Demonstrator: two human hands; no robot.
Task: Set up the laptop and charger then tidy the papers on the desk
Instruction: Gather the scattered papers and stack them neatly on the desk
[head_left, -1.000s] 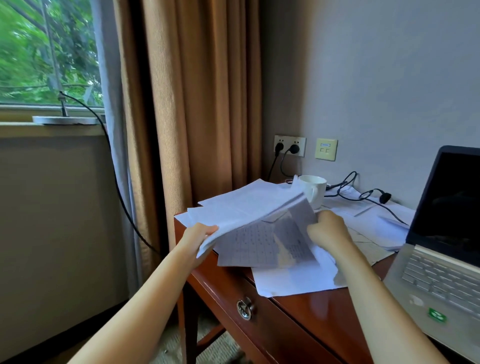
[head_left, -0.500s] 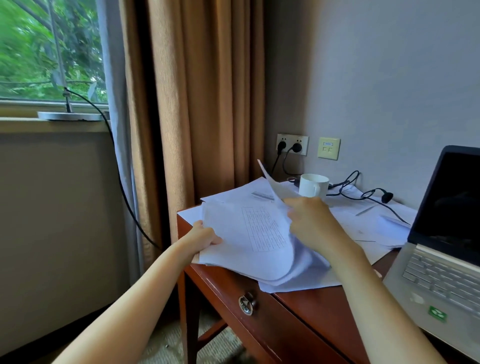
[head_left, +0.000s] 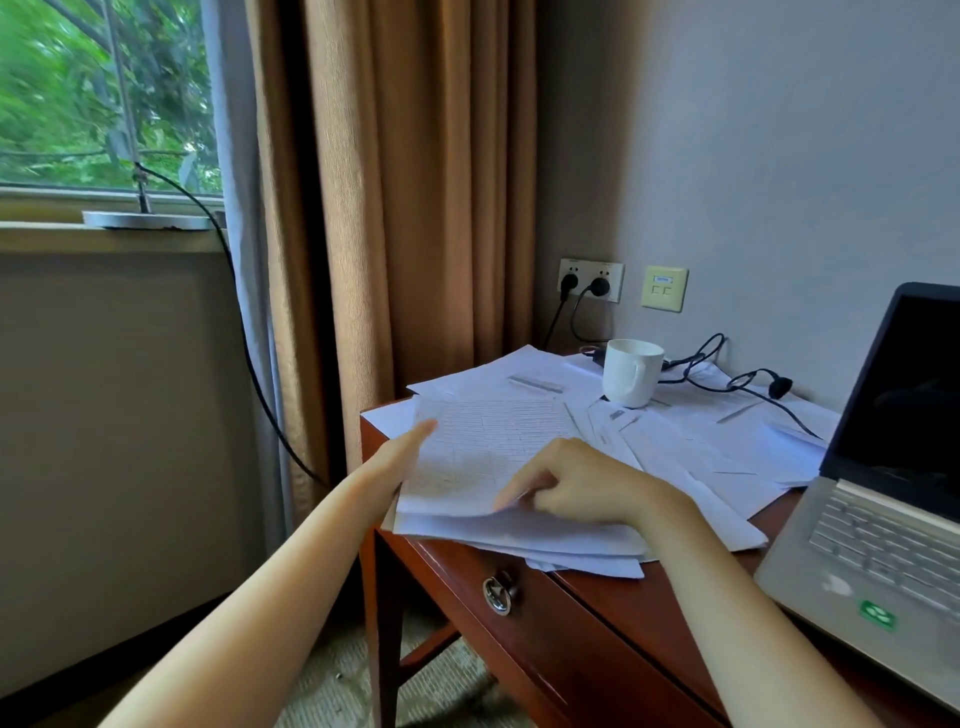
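A stack of white printed papers (head_left: 488, 452) lies on the left end of the wooden desk (head_left: 613, 608). My left hand (head_left: 397, 457) rests with straight fingers against the stack's left edge. My right hand (head_left: 571, 486) has its fingers curled at the stack's near edge and pinches the top sheets. More loose sheets (head_left: 727, 441) spread toward the back right. The silver laptop (head_left: 883, 540) stands open at the right with a dark screen. A black charger cable (head_left: 748, 382) runs over the papers; two plugs sit in the wall socket (head_left: 589, 283).
A white mug (head_left: 631, 371) stands on the papers at the back. The desk drawer has a metal ring pull (head_left: 498, 595). Brown curtains (head_left: 415, 197) hang left of the desk. On the window sill sits a round base (head_left: 148, 221) with a black cord hanging down.
The sheaf I held up a second ago was turned over and laid flat on the desk. My left hand has opened along its edge; my right hand moved down to its near edge.
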